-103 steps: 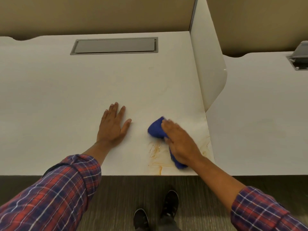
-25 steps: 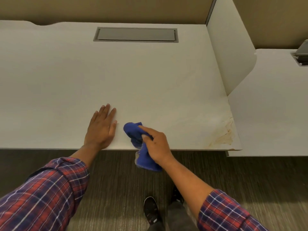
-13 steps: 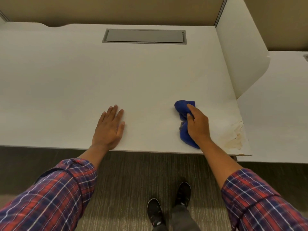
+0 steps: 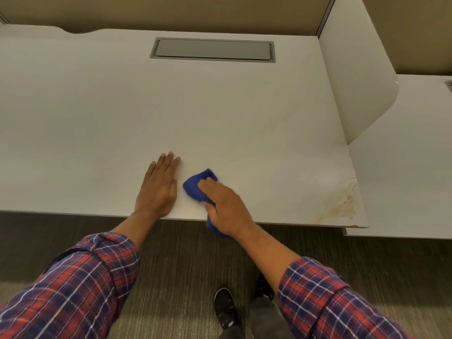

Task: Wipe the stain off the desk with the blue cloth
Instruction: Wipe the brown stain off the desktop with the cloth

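Since it fills most of the view, desk [image 4: 220, 106]: white top, with a grey cable hatch [image 4: 212, 49] set flush near its back edge; every place below is told from that hatch.
Carpet [image 4: 183, 265]: grey-brown and ribbed, well in front of the hatch, past the desk's front edge.
Neighbouring desk [image 4: 403, 179]: white, far right of the hatch, set a little lower in the view.
Divider panel [image 4: 354, 81]: white and upright, with a rounded front corner, just right of the hatch between the two desks.
Sleeves: red and blue plaid, left [image 4: 68, 289] and right [image 4: 330, 302], pushed up the forearms, far in front of the hatch.
Left hand [image 4: 159, 189]: palm down on the desk, fingers straight and together, in front of the hatch's left end.
Right hand [image 4: 227, 206]: in front of the hatch's middle, lying over the blue cloth [image 4: 195, 187]; the fingers are blurred but seem curled round it.
Stain [image 4: 344, 204]: brownish smears and rings, in front and well right of the hatch, at the desk's corner, apart from the cloth.
Blue cloth: bunched on the desk just right of the left hand, one end hanging past the front edge.
Shoe [image 4: 226, 311]: black, farthest in front of the hatch.
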The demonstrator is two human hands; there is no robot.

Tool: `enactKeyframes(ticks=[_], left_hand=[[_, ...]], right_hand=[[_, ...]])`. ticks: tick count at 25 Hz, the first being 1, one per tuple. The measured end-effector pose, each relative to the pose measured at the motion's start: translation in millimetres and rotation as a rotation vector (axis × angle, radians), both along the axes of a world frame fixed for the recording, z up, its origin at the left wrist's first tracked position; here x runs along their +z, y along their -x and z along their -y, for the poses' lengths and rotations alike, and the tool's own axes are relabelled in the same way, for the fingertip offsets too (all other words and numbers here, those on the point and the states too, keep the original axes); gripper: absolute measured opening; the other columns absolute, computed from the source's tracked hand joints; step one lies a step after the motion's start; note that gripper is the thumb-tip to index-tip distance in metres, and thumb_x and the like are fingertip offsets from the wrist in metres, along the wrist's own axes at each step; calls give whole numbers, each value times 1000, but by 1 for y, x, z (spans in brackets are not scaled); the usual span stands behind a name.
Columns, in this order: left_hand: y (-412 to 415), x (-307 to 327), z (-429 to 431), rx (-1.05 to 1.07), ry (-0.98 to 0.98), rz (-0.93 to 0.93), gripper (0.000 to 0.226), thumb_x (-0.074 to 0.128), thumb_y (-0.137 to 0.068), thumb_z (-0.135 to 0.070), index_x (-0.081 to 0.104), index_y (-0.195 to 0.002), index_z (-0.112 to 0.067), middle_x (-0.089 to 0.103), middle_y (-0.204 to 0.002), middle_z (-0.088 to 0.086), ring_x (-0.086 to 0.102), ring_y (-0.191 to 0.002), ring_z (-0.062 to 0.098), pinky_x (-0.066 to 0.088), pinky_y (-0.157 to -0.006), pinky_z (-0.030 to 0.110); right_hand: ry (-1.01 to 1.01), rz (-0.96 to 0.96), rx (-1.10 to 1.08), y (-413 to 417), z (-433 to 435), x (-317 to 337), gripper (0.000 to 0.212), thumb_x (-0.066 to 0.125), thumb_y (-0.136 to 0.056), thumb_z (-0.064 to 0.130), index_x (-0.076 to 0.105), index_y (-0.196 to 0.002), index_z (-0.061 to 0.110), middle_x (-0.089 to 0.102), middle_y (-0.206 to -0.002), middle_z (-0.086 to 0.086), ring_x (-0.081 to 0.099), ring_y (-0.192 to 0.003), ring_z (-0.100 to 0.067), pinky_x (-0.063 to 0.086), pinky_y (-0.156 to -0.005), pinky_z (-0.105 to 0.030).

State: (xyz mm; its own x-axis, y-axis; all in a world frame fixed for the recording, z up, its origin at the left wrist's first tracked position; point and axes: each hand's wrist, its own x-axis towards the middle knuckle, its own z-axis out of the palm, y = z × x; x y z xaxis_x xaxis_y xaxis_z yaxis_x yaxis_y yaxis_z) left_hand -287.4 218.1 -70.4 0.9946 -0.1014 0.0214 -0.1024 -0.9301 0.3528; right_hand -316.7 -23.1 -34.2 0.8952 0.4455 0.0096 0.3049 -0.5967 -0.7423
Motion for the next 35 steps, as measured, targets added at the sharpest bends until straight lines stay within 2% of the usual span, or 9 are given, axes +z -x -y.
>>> enactKeyframes(ticks=[4,9,12,16,19,25,28,31,35], left_hand=[[-3,-1,-1,37,76,-5,64,25,-101,-23,28,-165,-15,26,-174,5,17,-162,18,6,-133,36],[1,4,-1,95,173,-17,60,23,-106,-30,31,-164,-18,29,-173,4,20,-161,16,3,-130,27],[1,5,2,90,157,-6,59,22,-106,-28,32,-164,-18,30,-172,4,20,-162,18,2,-130,27],[2,4,2,85,159,-4,58,20,-108,-29,32,-164,-19,30,-172,3,19,-161,17,0,-129,25],[2,3,0,77,168,-1,59,19,-107,-30,34,-163,-18,32,-171,5,21,-161,19,2,-129,27],[2,4,0,64,167,15,53,29,-109,-15,38,-161,-14,36,-169,8,25,-160,23,8,-131,33],[-1,4,-1,58,146,21,54,30,-107,-17,41,-159,-11,37,-169,10,28,-159,27,13,-132,40],[-1,5,0,50,104,36,49,39,-109,-16,45,-157,-9,39,-168,11,31,-158,29,17,-132,45],[-6,12,10,115,50,84,37,50,-106,-15,61,-140,-4,57,-152,19,51,-142,39,35,-122,53]], right_hand=[[-133,-156,48,25,-13,5,47,63,-96,7,58,-141,14,60,-143,-8,54,-133,-19,33,-113,-20],[-505,-310,-335,2,28,23,42,65,-90,1,70,-120,30,71,-113,19,66,-104,7,49,-91,-9],[-403,-204,-461,-26,58,24,41,63,-93,1,68,-128,21,70,-124,6,65,-111,-4,46,-93,-7],[-232,-209,-337,-19,38,4,47,61,-96,3,59,-140,19,60,-141,-2,55,-124,-11,38,-104,-9],[-186,-176,-190,2,14,-6,50,62,-95,6,57,-141,25,59,-143,0,51,-125,-4,36,-112,-20],[-177,-273,5,46,-2,-4,44,60,-98,15,58,-139,32,61,-136,13,53,-115,11,35,-100,-4],[-377,-478,-123,51,14,11,37,62,-97,15,67,-129,33,68,-117,25,63,-103,13,48,-85,-5],[-692,-647,-373,52,54,28,28,65,-96,16,74,-115,34,77,-109,8,72,-100,-10,57,-80,-20],[-1036,-746,-598,29,131,51,25,64,-95,14,70,-120,14,74,-107,-13,71,-91,-26,58,-75,-36]])
